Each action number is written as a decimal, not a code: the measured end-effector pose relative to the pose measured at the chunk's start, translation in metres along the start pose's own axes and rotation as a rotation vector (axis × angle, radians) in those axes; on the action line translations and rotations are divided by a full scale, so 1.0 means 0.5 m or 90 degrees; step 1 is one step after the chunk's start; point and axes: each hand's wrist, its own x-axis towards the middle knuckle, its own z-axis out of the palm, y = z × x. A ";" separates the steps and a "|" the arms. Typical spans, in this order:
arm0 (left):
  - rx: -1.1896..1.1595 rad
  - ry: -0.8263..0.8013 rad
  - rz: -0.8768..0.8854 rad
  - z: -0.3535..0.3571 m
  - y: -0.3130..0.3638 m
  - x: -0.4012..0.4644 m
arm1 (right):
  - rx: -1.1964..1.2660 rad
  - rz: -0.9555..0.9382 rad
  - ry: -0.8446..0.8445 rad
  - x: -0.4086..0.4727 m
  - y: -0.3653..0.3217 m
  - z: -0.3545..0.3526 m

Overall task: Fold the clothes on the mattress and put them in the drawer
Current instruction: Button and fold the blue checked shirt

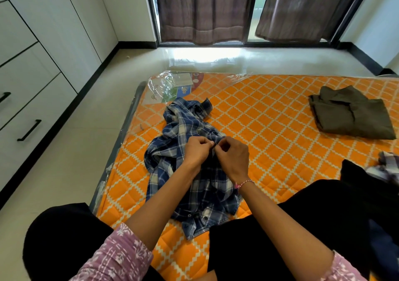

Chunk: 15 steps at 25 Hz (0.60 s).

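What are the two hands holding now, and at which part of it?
Both the left hand and the right hand pinch the blue plaid shirt at its front opening, mid-length.

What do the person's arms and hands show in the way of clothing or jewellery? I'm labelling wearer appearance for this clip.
Both forearms are bare. The upper arms wear short mauve-pink sleeves with a white floral print. The right hand has a thin pink-and-white thread bracelet at the wrist. The left hand shows no ring or band.

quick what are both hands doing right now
Left hand: fingers pinch the front of the plaid shirt.
Right hand: fingers pinch the same shirt, right beside the left, as if at a button.
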 end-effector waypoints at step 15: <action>0.536 0.073 0.176 -0.040 -0.029 -0.002 | 0.506 0.362 -0.197 0.199 -0.056 -0.053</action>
